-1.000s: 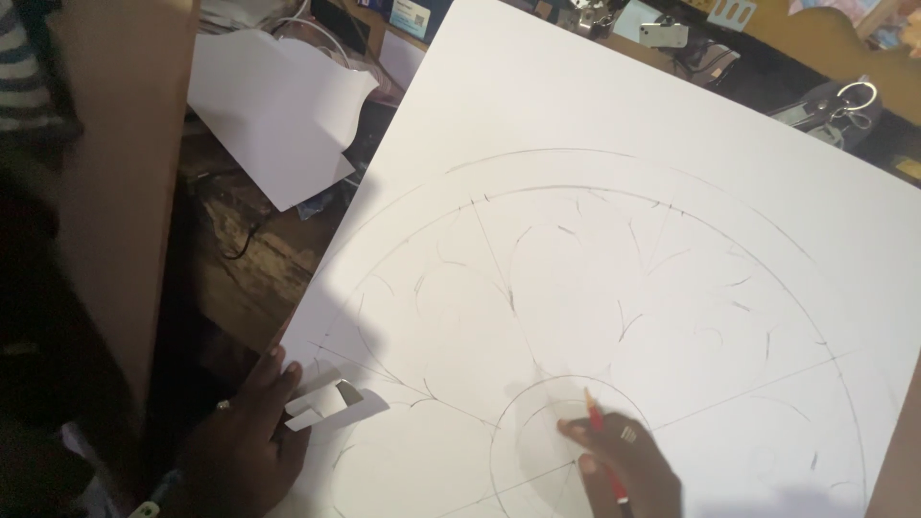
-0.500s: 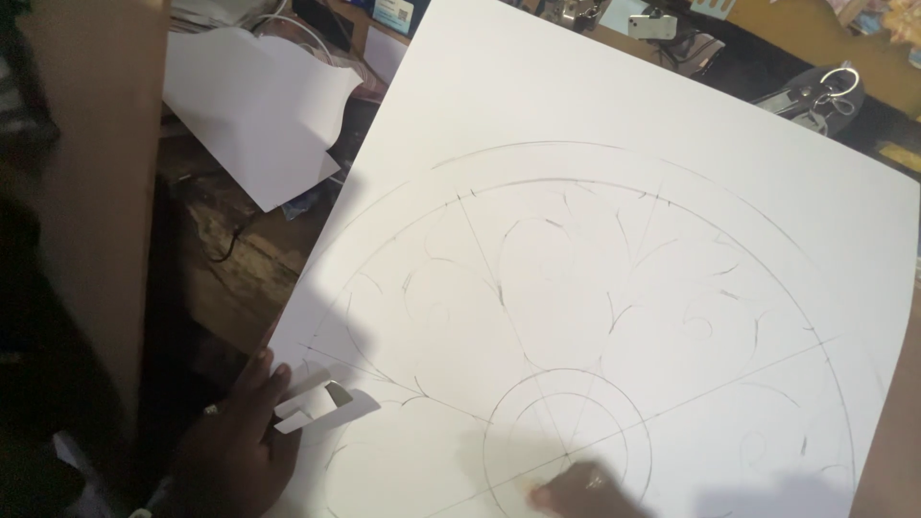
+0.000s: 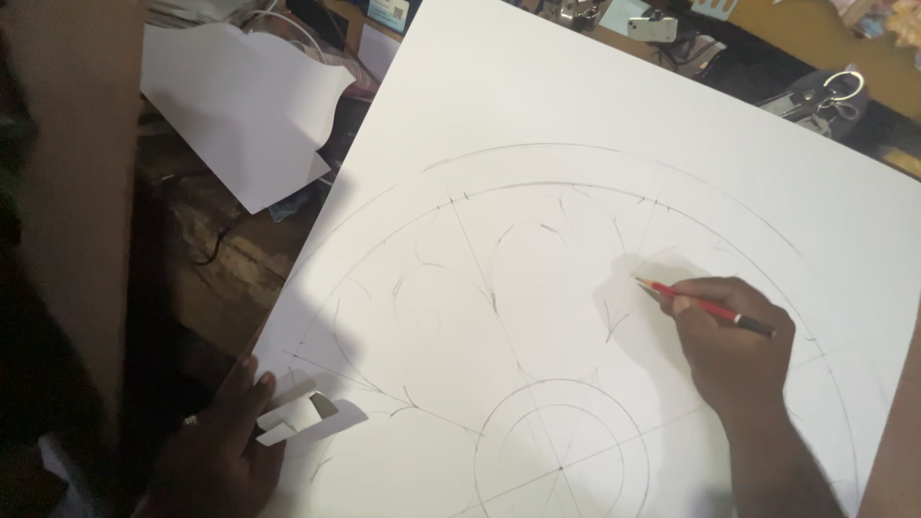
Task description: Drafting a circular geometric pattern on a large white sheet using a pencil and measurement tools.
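Note:
A large white sheet (image 3: 595,115) lies across the table with pencilled circles, arcs and straight lines on it. My right hand (image 3: 734,350) rests on the sheet right of centre and grips a red pencil (image 3: 705,307), its tip touching the paper up and to the left. At the sheet's lower left corner my left hand (image 3: 216,446) presses on the edge and holds a small folded white paper piece (image 3: 297,417) between its fingers.
A loose cut white paper (image 3: 240,105) lies on the dark wooden table at upper left. A brown board (image 3: 72,192) stands along the left side. Metal tools and scissors (image 3: 830,91) lie beyond the sheet's far edge at upper right.
My right hand has moved with the pencil from the small circles at the bottom up and right into the drawing's middle. The left hand stays at the corner.

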